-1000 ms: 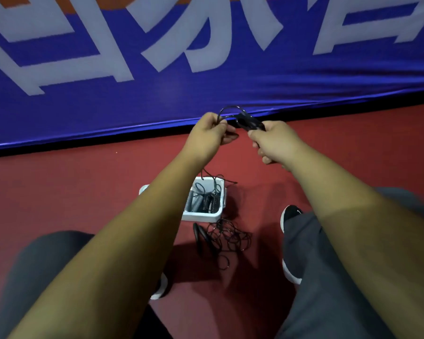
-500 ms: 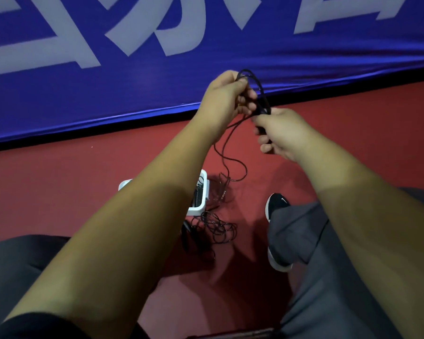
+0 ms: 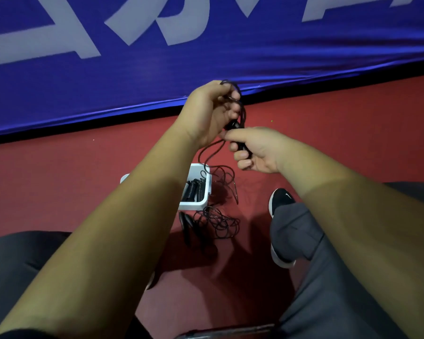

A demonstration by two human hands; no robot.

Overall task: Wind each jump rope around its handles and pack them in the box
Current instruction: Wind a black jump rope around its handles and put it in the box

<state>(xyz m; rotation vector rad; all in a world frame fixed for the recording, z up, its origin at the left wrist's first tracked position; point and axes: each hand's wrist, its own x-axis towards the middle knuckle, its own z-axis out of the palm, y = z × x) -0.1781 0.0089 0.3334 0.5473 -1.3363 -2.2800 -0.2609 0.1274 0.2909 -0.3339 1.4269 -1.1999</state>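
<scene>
We find the right hand (image 3: 257, 150) clenched round the jump rope handles (image 3: 244, 147), long axis pointing far toward the left hand (image 3: 207, 111) pinching the cord loop (image 3: 240, 101) just beyond, above the white box (image 3: 194, 206)

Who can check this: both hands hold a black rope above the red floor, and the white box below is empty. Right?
Wrong in one point. The head view shows the box is not empty: wound ropes lie in it. The rest stands: the left hand and right hand hold a black rope above the red floor.
</scene>
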